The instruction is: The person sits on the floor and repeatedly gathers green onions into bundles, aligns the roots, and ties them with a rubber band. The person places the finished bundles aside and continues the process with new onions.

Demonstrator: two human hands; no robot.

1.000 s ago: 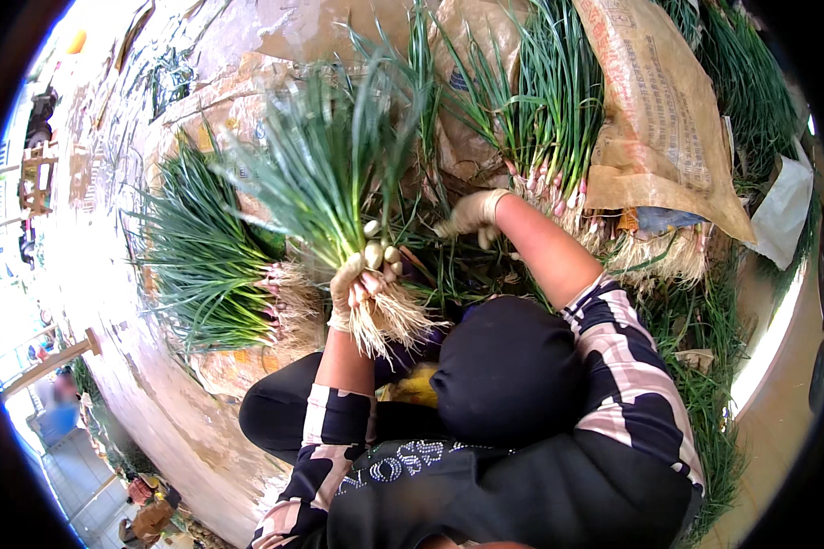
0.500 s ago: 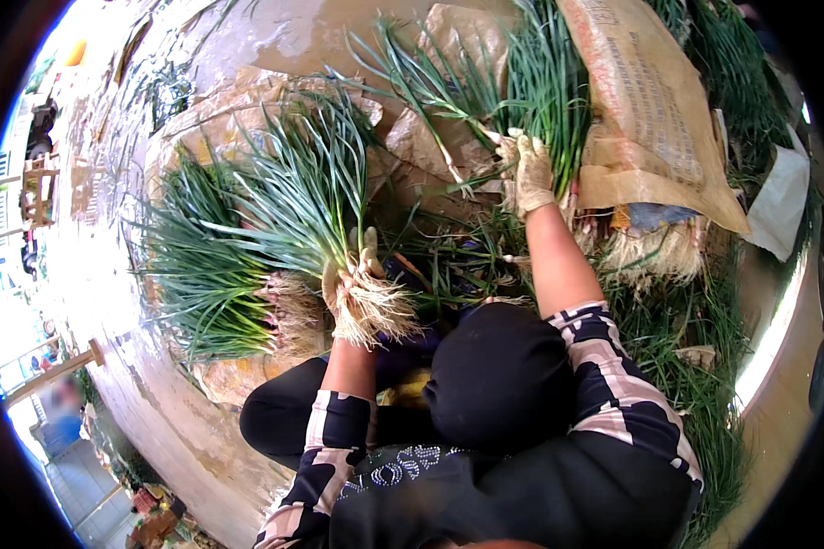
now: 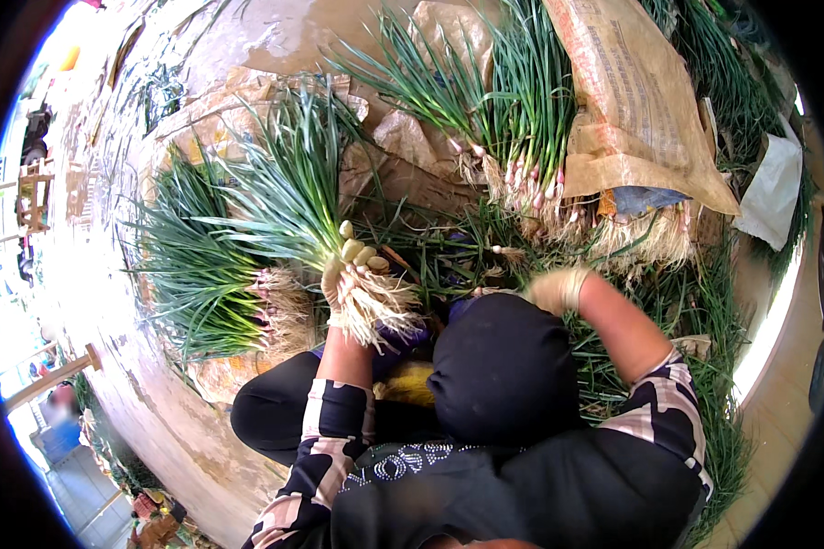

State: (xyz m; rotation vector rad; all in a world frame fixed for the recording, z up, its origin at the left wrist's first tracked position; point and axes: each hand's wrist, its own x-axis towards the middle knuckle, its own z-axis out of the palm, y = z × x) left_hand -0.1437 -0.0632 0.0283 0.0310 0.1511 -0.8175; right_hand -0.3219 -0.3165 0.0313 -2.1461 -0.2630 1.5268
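Observation:
My left hand, in a pale glove, is closed around a bunch of spring onions. Their white roots hang over my wrist and the green leaves fan out away from me. Beside it on the left lies a pile of spring onions, roots toward my knee. My right hand, also gloved, is down beside my right knee; the knee hides its fingers. Ahead of it, more spring onions with pinkish bulbs lie against a tan sack.
The tan woven sack covers further onions at the right, their roots poking out. Loose green leaves litter the ground by my right arm. A white sheet lies far right. Brown sacking is spread ahead, and a person is far left.
My right hand has left the spring onions by the sack and come back toward my right knee. My left hand keeps its bunch in nearly the same place.

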